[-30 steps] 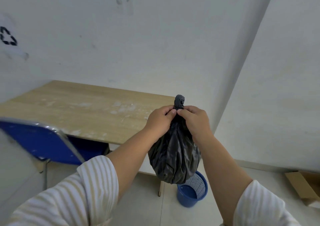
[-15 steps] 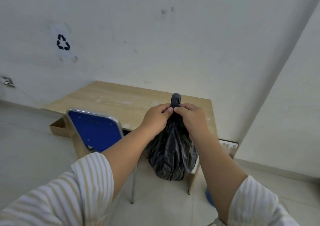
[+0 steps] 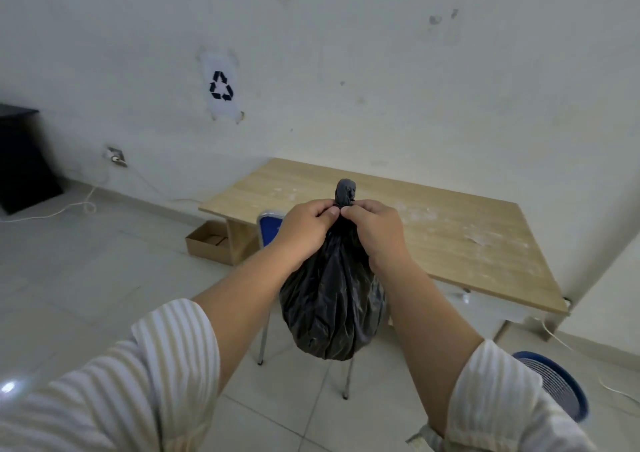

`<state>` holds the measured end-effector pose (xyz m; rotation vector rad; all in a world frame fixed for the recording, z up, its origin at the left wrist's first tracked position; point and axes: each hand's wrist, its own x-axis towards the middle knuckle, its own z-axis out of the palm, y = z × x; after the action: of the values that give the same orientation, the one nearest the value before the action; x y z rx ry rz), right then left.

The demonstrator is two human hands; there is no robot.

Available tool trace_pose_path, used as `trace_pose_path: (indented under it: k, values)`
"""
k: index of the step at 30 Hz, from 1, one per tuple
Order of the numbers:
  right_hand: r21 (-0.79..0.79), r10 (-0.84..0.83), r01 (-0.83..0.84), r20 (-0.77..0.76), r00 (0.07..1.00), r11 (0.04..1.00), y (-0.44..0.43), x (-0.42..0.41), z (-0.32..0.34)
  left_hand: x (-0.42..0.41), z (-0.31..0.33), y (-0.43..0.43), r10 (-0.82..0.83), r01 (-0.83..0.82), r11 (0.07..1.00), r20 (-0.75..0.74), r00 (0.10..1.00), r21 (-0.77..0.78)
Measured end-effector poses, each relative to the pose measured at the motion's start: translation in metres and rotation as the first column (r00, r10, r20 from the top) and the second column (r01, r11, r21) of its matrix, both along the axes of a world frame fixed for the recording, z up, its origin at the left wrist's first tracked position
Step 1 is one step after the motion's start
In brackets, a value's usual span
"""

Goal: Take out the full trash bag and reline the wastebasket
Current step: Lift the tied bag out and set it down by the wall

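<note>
A full black trash bag [image 3: 332, 299] hangs in the air in front of me, its neck twisted into a small knot that pokes up above my fingers. My left hand [image 3: 306, 229] and my right hand [image 3: 375, 233] both pinch the neck just under the knot, thumbs touching. The blue mesh wastebasket [image 3: 557, 387] stands on the floor at the lower right, partly hidden behind my right sleeve; no liner shows in it.
A wooden table [image 3: 450, 229] stands against the wall behind the bag. A blue chair [image 3: 269, 229] is tucked at it, mostly hidden by my arms. An open cardboard box [image 3: 207, 242] lies by the table's left leg. White cables [image 3: 76, 205] run over the tiled floor.
My view has swung left and back from the table, so more floor and wall show. The bag stays held in both hands; the wastebasket has shifted to the lower right.
</note>
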<state>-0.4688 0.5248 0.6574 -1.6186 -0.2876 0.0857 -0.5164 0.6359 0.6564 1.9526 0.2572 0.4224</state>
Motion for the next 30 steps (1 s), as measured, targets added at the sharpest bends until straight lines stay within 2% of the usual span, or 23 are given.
trace_pose_path:
  k: [8,13,19,24,30]
  values:
    - [-0.006,0.134,-0.134,0.005,0.991,0.991,0.129,0.022,-0.011,0.006,-0.011,0.122,0.129,-0.130,0.991,0.012,0.992,0.017]
    - [0.026,0.209,-0.208,-0.050,0.977,0.978,0.208,0.052,-0.008,0.028,-0.006,0.200,0.187,-0.186,0.981,-0.015,0.982,0.056]
    - [-0.012,0.293,-0.293,-0.022,0.956,0.956,0.305,0.077,0.000,0.043,0.001,0.284,0.274,-0.274,0.961,0.002,0.962,-0.035]
    - [-0.033,0.313,-0.312,0.019,0.950,0.949,0.391,0.091,-0.001,0.052,0.001,0.367,0.300,-0.298,0.952,0.023,0.954,-0.061]
    - [-0.006,0.276,-0.276,0.008,0.961,0.961,0.510,0.105,-0.007,0.066,-0.004,0.490,0.239,-0.239,0.971,0.014,0.971,-0.019]
